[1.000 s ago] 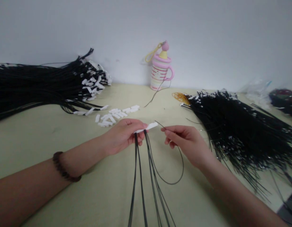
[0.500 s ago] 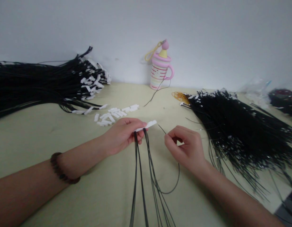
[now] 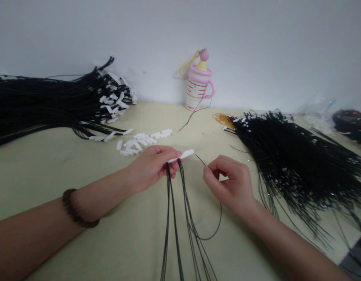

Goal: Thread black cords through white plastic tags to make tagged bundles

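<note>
My left hand (image 3: 157,164) pinches a white plastic connector (image 3: 187,153) between thumb and fingers, its right end sticking out past the thumb. Several thin black wires (image 3: 184,191) hang from the connector toward the front edge of the view. To the right, my right hand (image 3: 228,179) is closed in a pinch on a single black wire, whose free tip (image 3: 200,159) points at the connector's right end. A small gap seems to lie between tip and connector. The rest of that wire loops (image 3: 219,222) below my right hand back to the hanging ones.
Loose white connectors (image 3: 139,141) lie beyond my left hand. A thick bundle of black wires (image 3: 45,101) with white connectors fills the left; another black wire pile (image 3: 297,156) spreads at right. A pink-and-white cup (image 3: 196,88) stands by the wall, near yellow rubber bands (image 3: 223,119).
</note>
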Demonstrator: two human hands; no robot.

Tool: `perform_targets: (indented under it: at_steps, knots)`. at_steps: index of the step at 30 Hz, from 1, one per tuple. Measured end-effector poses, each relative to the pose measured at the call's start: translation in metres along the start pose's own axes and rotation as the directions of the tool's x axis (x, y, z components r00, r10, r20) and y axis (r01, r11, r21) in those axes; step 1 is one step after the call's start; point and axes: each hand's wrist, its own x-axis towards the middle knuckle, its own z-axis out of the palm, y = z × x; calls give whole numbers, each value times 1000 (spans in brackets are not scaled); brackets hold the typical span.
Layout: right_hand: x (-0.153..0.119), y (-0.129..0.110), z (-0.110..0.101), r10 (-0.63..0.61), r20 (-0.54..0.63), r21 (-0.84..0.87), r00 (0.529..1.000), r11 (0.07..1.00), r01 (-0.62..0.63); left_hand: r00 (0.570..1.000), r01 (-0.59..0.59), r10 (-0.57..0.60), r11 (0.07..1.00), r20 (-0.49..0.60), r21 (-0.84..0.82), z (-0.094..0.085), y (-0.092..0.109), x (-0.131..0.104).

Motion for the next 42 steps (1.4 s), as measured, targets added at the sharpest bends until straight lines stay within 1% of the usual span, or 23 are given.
perform_targets:
  at_steps: [5, 8, 10, 12, 14, 18, 20, 22, 24, 26, 28, 30, 32, 34, 36, 42]
  knots:
    - [0, 0, -1, -42, 13, -45, 999, 998, 42, 1000, 2, -2, 1000, -4, 16, -1, -1, 1]
    - [-3, 1, -1, -118, 14, -152, 993, 981, 119, 1000, -2, 2, 999, -6, 36, 0, -2, 0]
    - [-6, 2, -1, -199, 32, -265, 980, 943, 200, 1000, -5, 6, 999, -4, 53, 0, -2, -1]
    - [-7, 4, -2, -281, 66, -372, 958, 883, 285, 1000, -9, 10, 997, -10, 77, 1, -2, -1]
    - [-9, 4, -3, -342, 112, -443, 933, 823, 355, 1000, -12, 14, 995, -22, 99, 2, -2, -2]
    - [-10, 0, -4, -408, 199, -501, 891, 739, 450, 1000, -11, 15, 989, -25, 151, 3, -1, -3]
    - [-10, -2, -3, -404, 219, -506, 888, 731, 457, 999, -8, 14, 983, -34, 185, 5, 0, -3]
    - [-9, -3, -1, -368, 212, -490, 905, 761, 424, 999, -4, 13, 980, -44, 201, 6, 1, -4]
    - [-8, -1, 1, -284, 191, -430, 939, 836, 341, 999, 1, 8, 979, -44, 203, 6, 2, -4]
    - [-6, 1, 1, -176, 168, -328, 970, 918, 223, 999, 9, -2, 979, -38, 205, 6, 2, -4]
    - [-5, 2, 1, -105, 154, -210, 982, 968, 136, 999, 32, -29, 973, -18, 229, 5, 3, -4]
    - [-5, 3, 1, -115, 147, -93, 983, 987, 129, 997, 63, -71, 962, 21, 265, 3, 3, -4]
    - [-6, 3, 2, -169, 150, 13, 974, 986, 169, 993, 77, -100, 953, 65, 293, 2, 4, -5]
    - [-7, 3, 4, -211, 139, 83, 968, 976, 201, 990, 72, -104, 950, 91, 305, 1, 5, -5]
    - [-8, 4, 7, -215, 119, 107, 969, 973, 203, 990, 63, -97, 949, 98, 310, 1, 5, -5]
    - [-9, 6, 13, -191, 75, 107, 979, 977, 183, 990, 51, -87, 955, 109, 291, 2, 4, -3]
